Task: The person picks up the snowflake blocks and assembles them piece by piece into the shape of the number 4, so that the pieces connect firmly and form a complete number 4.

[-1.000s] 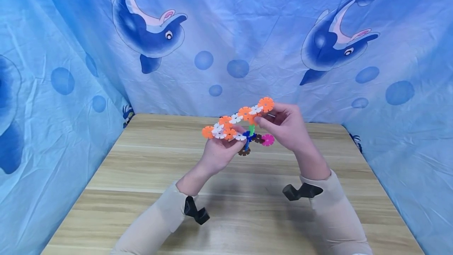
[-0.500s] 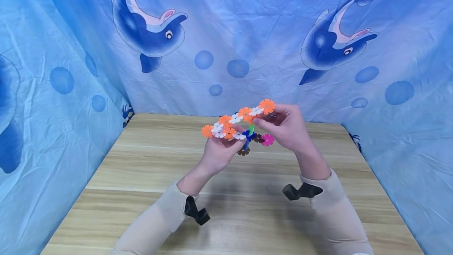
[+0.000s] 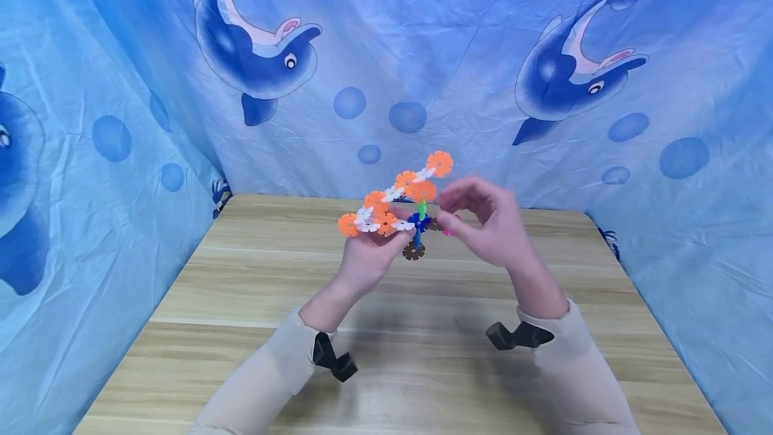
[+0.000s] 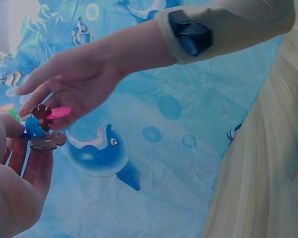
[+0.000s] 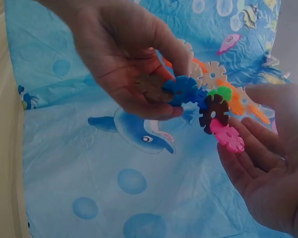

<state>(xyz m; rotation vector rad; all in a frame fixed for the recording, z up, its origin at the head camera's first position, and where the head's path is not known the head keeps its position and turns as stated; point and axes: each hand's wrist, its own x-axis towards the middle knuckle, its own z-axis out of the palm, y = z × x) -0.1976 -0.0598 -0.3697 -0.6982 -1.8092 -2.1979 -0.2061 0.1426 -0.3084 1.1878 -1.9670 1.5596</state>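
A build of interlocking snowflake discs is held above the table in my left hand, thumb on the near side. Orange and white discs form two chains that meet at the left and spread rightward. A green disc links the upper chain to blue discs under it. One brown disc hangs lowest; another brown disc carries a pink disc. My right hand is beside the build's right side, thumb and fingers apart, fingers bent near the pink disc, which it partly hides in the head view.
The wood-grain table lies below both hands. A blue curtain printed with dolphins encloses it at the back and sides. Each sleeve has a black wrist mount, on the left and right.
My right hand has let go of the orange disc at the upper chain's right and is now lower, near the pink disc. The build has shifted slightly left, its right end tipping up.
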